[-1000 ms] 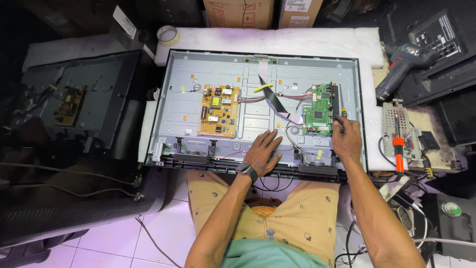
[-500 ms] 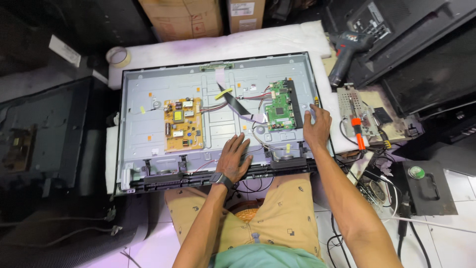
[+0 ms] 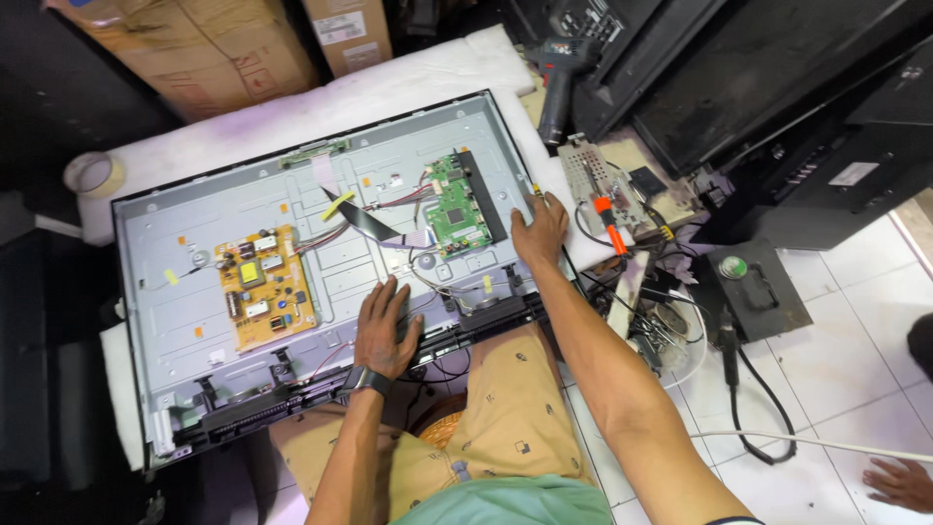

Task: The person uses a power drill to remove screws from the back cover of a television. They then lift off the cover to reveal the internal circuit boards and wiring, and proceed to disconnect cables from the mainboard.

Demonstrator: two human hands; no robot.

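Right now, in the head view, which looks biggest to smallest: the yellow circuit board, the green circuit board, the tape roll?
1. yellow circuit board
2. green circuit board
3. tape roll, though it sits farther off, so that is less sure.

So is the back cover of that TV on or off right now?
Off. The TV lies face down with its metal rear chassis bare: the yellow power board and green main board are exposed, with loose cables between them.

Our left hand (image 3: 386, 331) lies flat on the panel (image 3: 175, 321), power board (image 3: 264, 287) to its left; our right hand (image 3: 539, 228) rests just right of the main board (image 3: 457, 206).
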